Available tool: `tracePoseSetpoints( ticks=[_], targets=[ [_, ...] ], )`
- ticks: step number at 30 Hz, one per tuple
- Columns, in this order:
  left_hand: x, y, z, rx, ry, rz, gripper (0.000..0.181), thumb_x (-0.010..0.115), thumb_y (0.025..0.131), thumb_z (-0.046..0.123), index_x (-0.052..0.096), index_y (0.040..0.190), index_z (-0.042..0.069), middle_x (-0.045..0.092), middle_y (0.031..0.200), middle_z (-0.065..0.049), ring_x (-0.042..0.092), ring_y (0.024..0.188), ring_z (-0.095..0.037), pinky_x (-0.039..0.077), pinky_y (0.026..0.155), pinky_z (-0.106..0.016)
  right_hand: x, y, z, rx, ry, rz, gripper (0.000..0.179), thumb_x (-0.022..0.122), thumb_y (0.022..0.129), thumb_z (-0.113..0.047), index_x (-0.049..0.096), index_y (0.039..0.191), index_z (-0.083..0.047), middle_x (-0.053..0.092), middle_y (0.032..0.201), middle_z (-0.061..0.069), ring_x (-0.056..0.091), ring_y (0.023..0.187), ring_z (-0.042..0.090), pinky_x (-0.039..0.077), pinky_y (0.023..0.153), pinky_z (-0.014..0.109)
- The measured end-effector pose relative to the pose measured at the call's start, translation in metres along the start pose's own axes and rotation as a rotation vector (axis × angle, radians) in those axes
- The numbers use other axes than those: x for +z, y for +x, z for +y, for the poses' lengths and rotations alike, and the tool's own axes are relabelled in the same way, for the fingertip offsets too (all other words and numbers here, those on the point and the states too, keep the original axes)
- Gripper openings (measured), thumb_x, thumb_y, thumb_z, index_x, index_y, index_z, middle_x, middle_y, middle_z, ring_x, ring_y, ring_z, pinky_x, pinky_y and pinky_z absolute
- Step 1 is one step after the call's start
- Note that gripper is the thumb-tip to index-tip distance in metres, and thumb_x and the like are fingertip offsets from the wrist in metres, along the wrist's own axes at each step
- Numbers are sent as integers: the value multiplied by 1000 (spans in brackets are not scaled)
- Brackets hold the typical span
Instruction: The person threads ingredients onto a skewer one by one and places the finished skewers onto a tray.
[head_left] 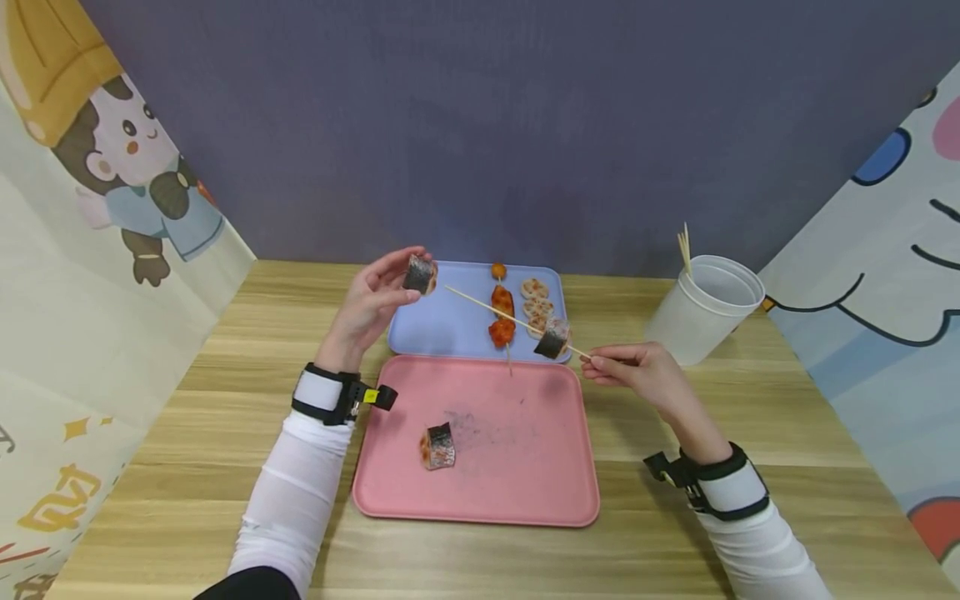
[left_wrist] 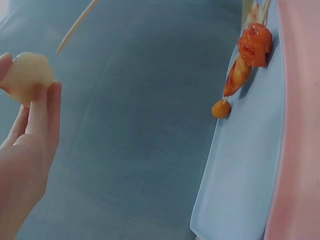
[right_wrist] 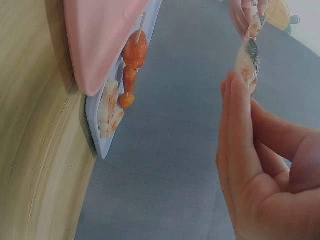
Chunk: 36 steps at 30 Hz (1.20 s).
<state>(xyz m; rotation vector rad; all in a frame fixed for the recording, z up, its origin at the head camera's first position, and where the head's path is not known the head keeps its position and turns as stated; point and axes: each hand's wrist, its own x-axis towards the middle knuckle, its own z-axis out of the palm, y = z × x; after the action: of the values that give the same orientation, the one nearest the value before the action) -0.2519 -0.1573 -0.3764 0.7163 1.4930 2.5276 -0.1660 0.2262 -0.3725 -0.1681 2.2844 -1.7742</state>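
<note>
My left hand (head_left: 365, 304) pinches a chunk of fish (head_left: 420, 275) with dark silvery skin, held above the left part of the blue tray (head_left: 431, 329). In the left wrist view, this fish chunk (left_wrist: 31, 75) shows its pale side. The right hand (head_left: 637, 371) pinches a thin wooden skewer (head_left: 480, 302) near its lower right end. A second fish chunk (head_left: 553, 337) is threaded on that skewer, close to the right fingers. The skewer's tip points at the left hand's chunk, apart from it. A third fish chunk (head_left: 439, 446) lies on the pink tray (head_left: 517, 492).
A skewer of orange-red pieces (head_left: 502, 302) lies on the blue tray, its stick reaching over the pink tray. Beside it are pale, browned round slices (head_left: 535, 289), like lotus root. At right stands a white tub (head_left: 701, 312) with several wooden sticks (head_left: 684, 250). A grey-blue wall (head_left: 480, 125) rises behind.
</note>
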Motion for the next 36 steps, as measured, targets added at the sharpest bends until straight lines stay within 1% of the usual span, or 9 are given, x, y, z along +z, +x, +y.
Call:
tracePoseSetpoints(
  ticks=[3, 8, 12, 14, 17, 19, 27, 32, 36],
  targets=[
    [-1, 0, 0, -19, -5, -21, 55, 50, 82, -23, 51, 133, 0, 57, 133, -9, 51, 125, -21, 48, 96, -27, 1, 0, 0, -3, -2, -9, 33, 53, 94, 1, 51, 119, 24, 71, 97, 20, 70, 82, 7, 57, 77, 30],
    [-3, -1, -1, -47, -8, -51, 54, 52, 83, -21, 49, 134, -2, 58, 132, -11, 56, 120, -21, 49, 94, -27, 3, 1, 1, 3, -2, -18, 33, 51, 95, 2, 51, 119, 23, 69, 101, 25, 70, 83, 7, 56, 79, 33],
    [-3, -2, -2, -58, -4, -83, 54, 51, 85, -20, 45, 136, -4, 58, 131, -12, 57, 117, -21, 50, 92, -27, 3, 2, 3, 9, 5, -16, 32, 50, 95, 2, 50, 120, 23, 69, 100, 25, 70, 82, 8, 56, 80, 34],
    [-3, -2, -2, -58, 0, -88, 54, 51, 85, -20, 44, 137, -4, 58, 130, -12, 57, 116, -21, 51, 91, -27, 3, 2, 4, 11, 9, -15, 32, 50, 95, 3, 50, 120, 23, 70, 99, 23, 70, 82, 8, 56, 79, 33],
    [-3, -2, -2, -60, 4, -86, 54, 51, 85, -20, 44, 137, -4, 58, 130, -12, 57, 116, -21, 51, 91, -27, 3, 2, 5, 9, 15, -15, 32, 50, 95, 3, 50, 120, 24, 70, 98, 22, 70, 82, 8, 55, 81, 36],
    [-3, -2, -1, -60, 8, -80, 54, 51, 85, -20, 45, 137, -4, 58, 130, -12, 57, 116, -21, 51, 91, -26, 3, 2, 5, 7, 9, -15, 32, 50, 95, 2, 50, 120, 23, 70, 99, 23, 70, 82, 8, 55, 81, 36],
    [-4, -3, -1, -62, 19, -66, 52, 51, 87, -18, 46, 137, -3, 58, 131, -13, 57, 118, -20, 50, 92, -26, 3, 2, 4, 10, -13, -16, 33, 52, 95, 0, 52, 120, 22, 65, 105, 31, 70, 83, 8, 55, 81, 35],
    [-6, -3, -1, -69, 13, -66, 52, 51, 87, -18, 46, 137, -3, 59, 130, -13, 57, 118, -20, 50, 91, -26, 3, 1, 4, 23, -20, -12, 33, 53, 95, -1, 52, 120, 20, 65, 106, 30, 70, 83, 8, 56, 80, 32],
    [-6, -3, -3, -74, 8, -73, 52, 48, 88, -19, 44, 138, -4, 59, 129, -12, 56, 119, -20, 50, 92, -26, 3, 1, 3, 26, -17, -11, 33, 53, 95, -1, 52, 120, 21, 65, 106, 31, 70, 83, 8, 55, 82, 35]
  ],
)
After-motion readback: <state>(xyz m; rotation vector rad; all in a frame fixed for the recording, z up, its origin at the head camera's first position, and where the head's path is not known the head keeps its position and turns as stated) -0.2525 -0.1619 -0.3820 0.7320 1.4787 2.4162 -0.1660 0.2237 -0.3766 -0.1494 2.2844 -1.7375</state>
